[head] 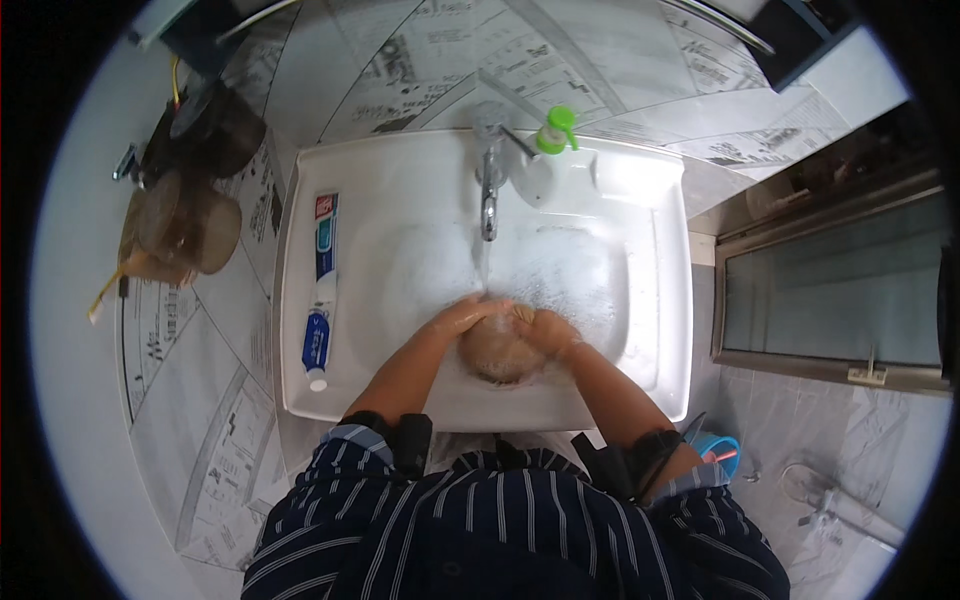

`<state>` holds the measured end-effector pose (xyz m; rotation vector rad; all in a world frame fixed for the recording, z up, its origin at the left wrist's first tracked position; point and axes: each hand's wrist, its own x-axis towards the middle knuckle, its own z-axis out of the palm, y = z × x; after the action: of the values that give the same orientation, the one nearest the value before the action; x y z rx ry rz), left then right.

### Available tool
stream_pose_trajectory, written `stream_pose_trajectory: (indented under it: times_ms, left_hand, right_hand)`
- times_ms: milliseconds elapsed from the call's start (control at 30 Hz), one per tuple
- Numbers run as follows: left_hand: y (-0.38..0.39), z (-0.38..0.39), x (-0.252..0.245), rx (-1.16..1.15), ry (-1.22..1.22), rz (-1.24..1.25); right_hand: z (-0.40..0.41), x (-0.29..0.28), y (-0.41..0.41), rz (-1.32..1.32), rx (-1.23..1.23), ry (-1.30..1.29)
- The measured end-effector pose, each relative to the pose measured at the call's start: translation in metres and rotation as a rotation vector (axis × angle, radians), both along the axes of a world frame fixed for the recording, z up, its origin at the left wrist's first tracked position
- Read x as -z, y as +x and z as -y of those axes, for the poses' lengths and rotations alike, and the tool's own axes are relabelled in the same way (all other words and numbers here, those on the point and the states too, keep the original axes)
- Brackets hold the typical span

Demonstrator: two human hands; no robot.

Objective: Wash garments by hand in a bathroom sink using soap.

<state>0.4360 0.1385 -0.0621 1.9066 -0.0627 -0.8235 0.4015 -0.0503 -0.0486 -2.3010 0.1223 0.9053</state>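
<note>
Both my hands are in the white washbasin [360, 405], close to its front edge. Between them lies a round brown object [499, 352], wet and with suds on it; its exact kind is not clear. My left hand [466, 315] grips its upper left rim. Blurred by motion, my right hand [551, 334] presses a small yellowish piece [523, 315], perhaps a sponge, against its upper right side. Water runs from the chrome tap [490, 202] just behind my hands. Foam covers part of the bowl floor.
A toothpaste tube [316, 341] and its carton [325, 236] lie along the basin's left ledge. A green-topped pump bottle [556, 135] stands right of the tap. Brown translucent containers [191, 217] are at the left wall. A blue bucket [724, 454] sits low on the right.
</note>
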Motion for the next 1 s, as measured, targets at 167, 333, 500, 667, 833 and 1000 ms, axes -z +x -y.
stream_pose_trajectory:
  times_ms: [167,333,500,667,833,1000]
  left_hand:
    - [0.004,0.010,0.009,-0.027,0.475,0.055]
    - [0.017,0.020,0.036,0.323,0.844,0.393]
    - [0.027,0.028,0.027,0.370,0.813,0.363]
    - [0.018,0.022,0.000,0.478,0.818,0.640]
    - [0.019,0.015,0.009,0.481,0.835,0.666]
    - [0.019,0.015,0.001,-0.220,0.424,0.172]
  right_hand:
    - [-0.002,-0.028,-0.003,-0.016,-0.123,-0.010]
    - [0.005,-0.034,-0.009,0.040,-0.171,0.050]
    - [-0.006,-0.032,-0.012,0.105,-0.080,-0.025]
    - [-0.017,-0.037,-0.018,0.271,-0.121,-0.253]
    - [-0.017,-0.029,-0.013,0.461,-0.191,-0.296]
    - [-0.007,-0.025,0.009,-0.020,-0.084,0.088]
